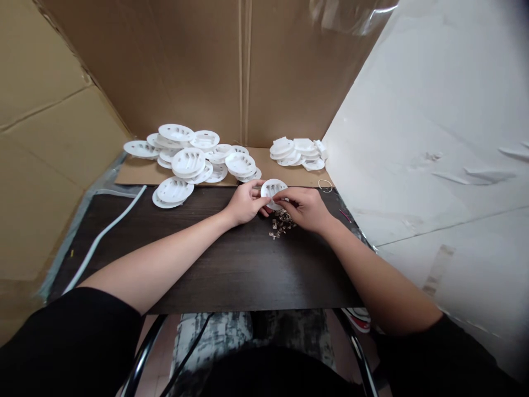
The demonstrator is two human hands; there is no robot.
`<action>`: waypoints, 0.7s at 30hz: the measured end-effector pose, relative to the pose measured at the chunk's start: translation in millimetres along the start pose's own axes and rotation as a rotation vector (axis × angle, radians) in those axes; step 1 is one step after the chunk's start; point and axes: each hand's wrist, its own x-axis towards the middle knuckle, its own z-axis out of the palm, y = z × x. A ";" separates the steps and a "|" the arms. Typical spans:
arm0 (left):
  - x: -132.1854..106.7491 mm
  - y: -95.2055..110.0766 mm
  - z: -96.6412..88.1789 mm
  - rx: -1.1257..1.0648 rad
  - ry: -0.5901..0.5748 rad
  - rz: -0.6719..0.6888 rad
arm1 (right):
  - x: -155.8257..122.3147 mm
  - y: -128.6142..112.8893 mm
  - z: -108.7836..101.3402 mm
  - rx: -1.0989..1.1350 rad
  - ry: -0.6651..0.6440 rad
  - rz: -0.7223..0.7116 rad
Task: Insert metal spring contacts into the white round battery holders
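A round white plastic disc [270,188] with moulded slots is held up over the table, tilted toward me. My left hand [247,203] grips its left edge, thumb on the front and fingers behind. Closed in a pinch, my right hand [306,207] touches the disc's slotted face near its lower right. Whatever sits between those fingertips is too small to make out. Just below the disc lies a loose heap of small metal pieces [281,221], partly covered by my right hand.
Piles of similar white discs [188,161] lie at the back left, partly on a cardboard sheet [138,171]. Another stack of white parts [297,151] stands back right, near a rubber band [325,186]. A white cable [105,234] crosses the dark table's left side. Cardboard walls surround the table.
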 end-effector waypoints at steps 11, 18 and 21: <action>-0.3 0.5 0.5 0.016 -0.002 -0.011 | -1.0 2.2 1.6 0.004 -0.070 0.044; 0.3 0.3 0.3 0.005 -0.008 -0.008 | 1.6 -0.5 3.3 0.051 -0.081 0.012; 0.2 -0.1 0.6 0.002 -0.002 0.005 | 1.7 -2.0 4.2 0.071 -0.058 0.031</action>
